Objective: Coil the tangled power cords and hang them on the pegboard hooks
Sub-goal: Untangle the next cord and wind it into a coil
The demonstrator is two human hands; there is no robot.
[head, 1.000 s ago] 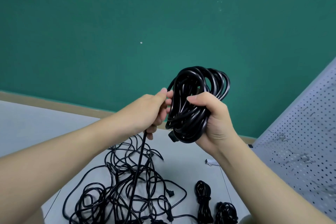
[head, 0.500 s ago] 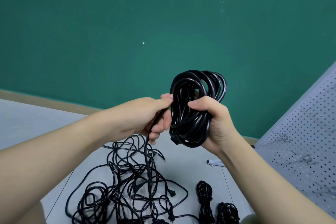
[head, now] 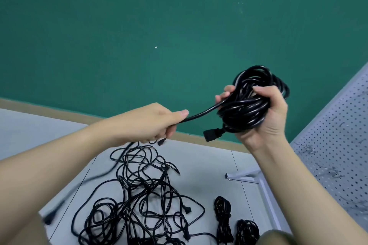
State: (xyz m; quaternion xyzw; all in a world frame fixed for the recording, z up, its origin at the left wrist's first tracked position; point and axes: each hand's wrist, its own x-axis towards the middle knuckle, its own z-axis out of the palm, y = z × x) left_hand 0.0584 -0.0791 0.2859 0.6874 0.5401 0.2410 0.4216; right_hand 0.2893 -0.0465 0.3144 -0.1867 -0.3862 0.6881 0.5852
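Pegboard (head: 334, 155): stands at the right, its hooks waiting for cords.
Tangled pile (head: 137, 195): lies on the floor, below the hands.
Coil (head: 253, 101): the right hand (head: 266, 117) wraps tight around it.
Loose end (head: 201, 114): the left hand (head: 151, 123) grips it in curled fingers.
Good way: pull it snug and wrap it around the coil neatly.

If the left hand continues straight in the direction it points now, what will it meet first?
Most likely the coiled cord gripped by the right hand: the left hand points along the taut strand toward it. Depth is unclear.
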